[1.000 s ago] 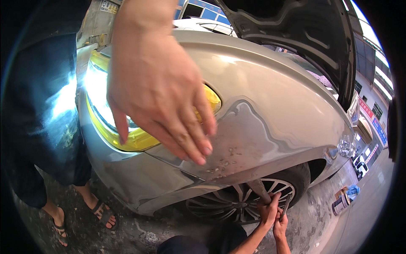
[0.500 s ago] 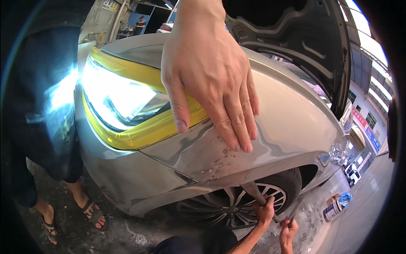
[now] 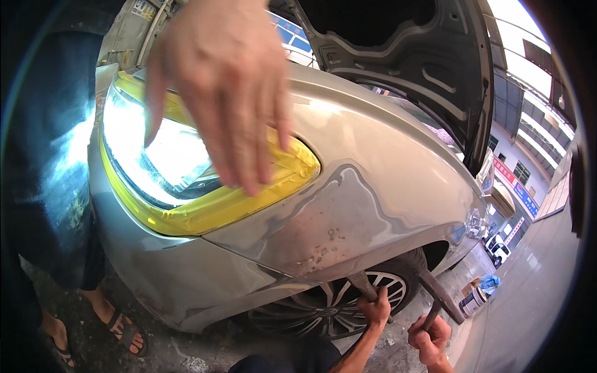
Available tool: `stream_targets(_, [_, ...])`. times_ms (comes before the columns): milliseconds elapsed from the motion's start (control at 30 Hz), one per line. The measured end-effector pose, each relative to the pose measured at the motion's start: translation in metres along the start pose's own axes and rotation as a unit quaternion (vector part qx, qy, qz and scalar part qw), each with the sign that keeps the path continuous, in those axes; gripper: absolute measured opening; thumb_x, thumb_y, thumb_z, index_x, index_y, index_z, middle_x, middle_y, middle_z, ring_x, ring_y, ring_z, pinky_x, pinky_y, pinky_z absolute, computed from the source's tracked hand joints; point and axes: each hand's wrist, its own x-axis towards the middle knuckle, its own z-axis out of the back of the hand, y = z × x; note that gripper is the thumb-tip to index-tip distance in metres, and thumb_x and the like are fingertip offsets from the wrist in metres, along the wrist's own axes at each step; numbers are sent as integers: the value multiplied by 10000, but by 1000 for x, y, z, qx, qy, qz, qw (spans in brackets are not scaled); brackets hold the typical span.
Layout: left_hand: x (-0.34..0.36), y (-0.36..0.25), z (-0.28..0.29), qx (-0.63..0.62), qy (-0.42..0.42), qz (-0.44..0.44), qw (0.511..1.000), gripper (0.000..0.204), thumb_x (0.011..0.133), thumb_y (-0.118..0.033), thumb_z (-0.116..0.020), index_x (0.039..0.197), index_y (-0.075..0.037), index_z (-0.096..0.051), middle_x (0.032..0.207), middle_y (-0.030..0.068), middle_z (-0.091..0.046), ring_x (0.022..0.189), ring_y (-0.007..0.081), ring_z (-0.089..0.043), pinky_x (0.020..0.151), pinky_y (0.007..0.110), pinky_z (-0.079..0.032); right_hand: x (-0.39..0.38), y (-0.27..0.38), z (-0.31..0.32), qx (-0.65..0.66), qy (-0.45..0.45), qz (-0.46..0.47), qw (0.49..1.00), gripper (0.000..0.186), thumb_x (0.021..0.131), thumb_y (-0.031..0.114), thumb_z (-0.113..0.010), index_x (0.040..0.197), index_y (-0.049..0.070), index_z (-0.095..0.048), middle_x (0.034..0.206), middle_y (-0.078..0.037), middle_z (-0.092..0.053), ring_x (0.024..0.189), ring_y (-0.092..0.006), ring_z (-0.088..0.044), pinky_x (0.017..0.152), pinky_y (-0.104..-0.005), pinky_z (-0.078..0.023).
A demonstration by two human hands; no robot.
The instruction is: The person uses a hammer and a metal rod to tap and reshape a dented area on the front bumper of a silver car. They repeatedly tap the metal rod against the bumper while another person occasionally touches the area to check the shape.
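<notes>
My left hand is closed round a flat metal bar, whose upper end goes under the lip of the car's front fender above the wheel. My right hand grips the handle of a hammer; its long head is tilted, apart from the fender. Sanded bare metal with small pits marks the patch over the wheel arch. Another person's hand, blurred and fingers down, hangs in front of the headlight, which is edged with yellow tape.
On the left stands a person in dark clothes and sandals. The car's hood is raised. A paint can with a blue cloth on it stands on the floor at right.
The other person's hand has come off the fender and moved left toward the headlight. My right hand has swung the hammer up and outward, its head now plainly visible. The view has shifted slightly.
</notes>
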Motion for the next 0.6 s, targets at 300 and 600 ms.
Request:
stream_targets(300, [-6,-8,29,11,77,79,994,319,800,-47,-608,570,-23,-390,553,-32,-361,545,82,-370,513,322,-293,21,13,-19,-46,44,-8,998,353,943,307,-665,872,-21,-556,643,-19,-546,503,-75,-467,460,-240,-352])
stream_targets(600, [-4,-1,25,26,47,96,994,313,793,-70,-626,580,-7,-406,556,-28,-387,560,97,-396,533,344,-318,1,-2,-4,-1,0,-60,998,319,910,272,-704,828,-12,-581,668,-14,-587,570,-84,-522,515,-255,-408])
